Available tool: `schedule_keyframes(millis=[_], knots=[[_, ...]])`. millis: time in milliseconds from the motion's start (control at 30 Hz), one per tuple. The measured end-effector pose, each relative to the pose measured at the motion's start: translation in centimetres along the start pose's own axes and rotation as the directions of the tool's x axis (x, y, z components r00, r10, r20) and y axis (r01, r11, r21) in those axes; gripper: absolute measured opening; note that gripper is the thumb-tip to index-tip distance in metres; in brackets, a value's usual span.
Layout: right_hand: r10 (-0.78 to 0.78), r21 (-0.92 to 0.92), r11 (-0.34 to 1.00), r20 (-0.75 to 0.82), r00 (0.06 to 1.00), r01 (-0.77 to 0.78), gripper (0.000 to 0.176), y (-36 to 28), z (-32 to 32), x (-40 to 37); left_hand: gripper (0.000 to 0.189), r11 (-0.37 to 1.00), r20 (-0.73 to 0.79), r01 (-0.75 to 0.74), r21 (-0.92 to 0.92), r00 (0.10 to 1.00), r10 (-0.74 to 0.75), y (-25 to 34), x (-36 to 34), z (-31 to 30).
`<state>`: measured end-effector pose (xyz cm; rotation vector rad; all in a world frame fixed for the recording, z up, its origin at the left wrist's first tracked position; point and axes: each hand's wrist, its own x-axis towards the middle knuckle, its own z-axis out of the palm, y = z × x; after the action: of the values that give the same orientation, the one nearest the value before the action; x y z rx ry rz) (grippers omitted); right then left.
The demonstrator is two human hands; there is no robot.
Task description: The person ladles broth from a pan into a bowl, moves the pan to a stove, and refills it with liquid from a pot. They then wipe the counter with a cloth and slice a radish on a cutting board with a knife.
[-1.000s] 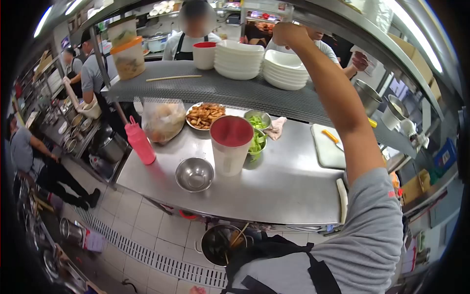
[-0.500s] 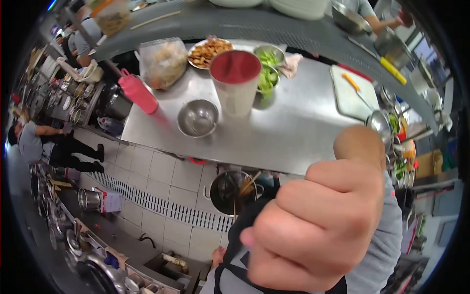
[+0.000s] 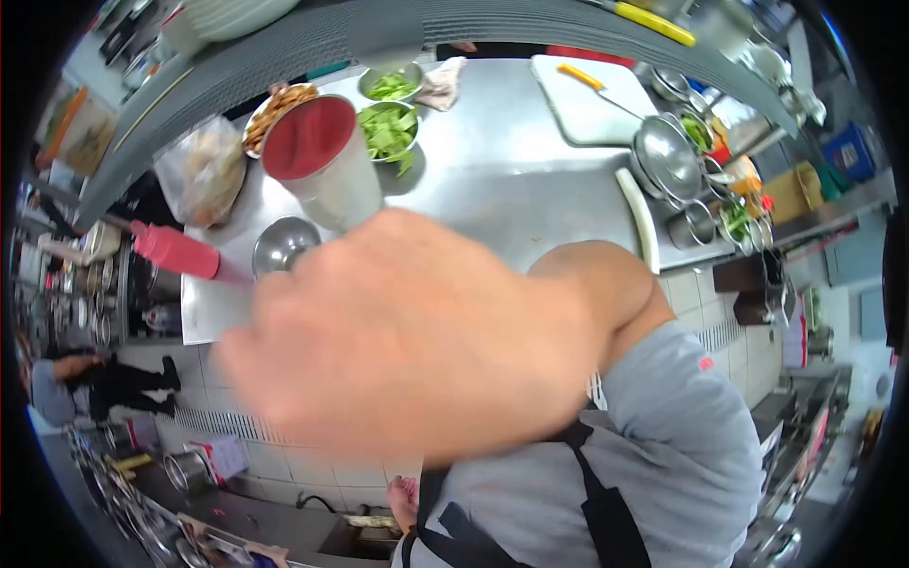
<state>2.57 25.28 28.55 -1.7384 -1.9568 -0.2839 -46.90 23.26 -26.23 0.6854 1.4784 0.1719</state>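
Note:
My right hand [image 3: 407, 341] is raised very close to the camera, its back toward me and its fingers smeared by motion. It covers the front of the steel worktable [image 3: 502, 199] in this view. Past its knuckles, a steel bowl [image 3: 284, 244] is partly hidden, with a tall white container with a red inside [image 3: 336, 175] behind it. My left hand [image 3: 402, 500] hangs low by my body, small in view, its fingers curled and nothing visible in them.
Chopped greens [image 3: 388, 133], browned food pieces [image 3: 275, 114], a clear bag [image 3: 204, 175] and a pink squeeze bottle [image 3: 180, 251] stand on the left. On the right are a white cutting board [image 3: 587, 109] with an orange-handled knife [image 3: 582, 79], a long pale vegetable [image 3: 639, 218] and stacked strainers [image 3: 668, 156]. A shelf [image 3: 473, 26] overhangs.
My right hand has moved left and up across the view, from a clear fist to a blur. The scene has shifted left as my head turned right, bringing the pale vegetable into view.

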Motion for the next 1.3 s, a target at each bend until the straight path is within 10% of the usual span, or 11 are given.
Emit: schedule_keyframes(millis=[133,167,233,400,467,567,633,733,933,1000,1300], knots=[[0.162,0.132,0.958,0.484,0.860,-0.254,0.023,5.9,5.5,-6.1,0.016,0.981,0.000,-0.143,0.132,0.990,0.144,3.2,1.0,0.0],[0.172,0.215,0.946,0.296,0.940,-0.241,0.028,8.1,8.0,-9.7,0.016,0.983,-0.022,-0.152,0.105,0.988,0.156,3.4,1.0,0.1],[0.427,0.073,0.831,0.550,0.718,-0.551,0.033,11.9,8.9,-14.0,0.018,0.989,-0.127,0.037,-0.140,0.990,-0.055,4.5,0.3,2.0],[0.900,-0.393,0.403,0.336,0.279,-0.827,0.039,20.1,9.4,-27.9,0.017,0.980,-0.183,0.030,-0.196,0.981,-0.067,2.7,-2.7,4.9],[0.958,-0.285,0.282,0.141,0.251,-0.916,0.044,25.1,10.3,-35.4,0.022,0.988,-0.223,0.088,0.130,0.973,-0.057,1.4,-4.3,6.6],[0.988,-0.728,0.144,0.061,0.145,-0.670,0.052,32.9,13.7,-49.0,0.021,0.988,-0.206,0.134,-0.081,0.967,-0.148,-3.6,-4.4,8.1],[0.978,-0.485,-0.206,-0.114,-0.172,-0.850,0.073,31.1,12.0,-48.3,0.021,0.968,-0.197,0.174,-0.179,0.958,-0.209,-6.2,-3.9,9.7],[0.954,-0.401,-0.292,-0.058,-0.294,-0.868,0.071,29.4,9.4,-45.9,0.021,0.938,-0.147,0.229,-0.259,0.951,-0.273,-9.2,-3.3,12.9],[0.998,-0.312,0.011,-0.057,0.031,-0.950,0.049,32.8,11.4,-51.2,0.022,0.956,-0.152,0.206,-0.208,0.959,-0.239,-10.5,-4.7,21.4],[0.981,0.006,0.193,-0.027,0.193,-0.981,0.051,33.3,12.2,-51.9,0.023,0.962,-0.157,0.189,-0.195,0.963,-0.221,-10.3,-4.7,23.0],[0.943,0.176,0.329,0.001,0.334,-0.928,0.048,31.2,11.6,-43.7,0.025,0.985,-0.246,0.076,-0.154,0.963,-0.112,-6.3,-3.3,21.5]])
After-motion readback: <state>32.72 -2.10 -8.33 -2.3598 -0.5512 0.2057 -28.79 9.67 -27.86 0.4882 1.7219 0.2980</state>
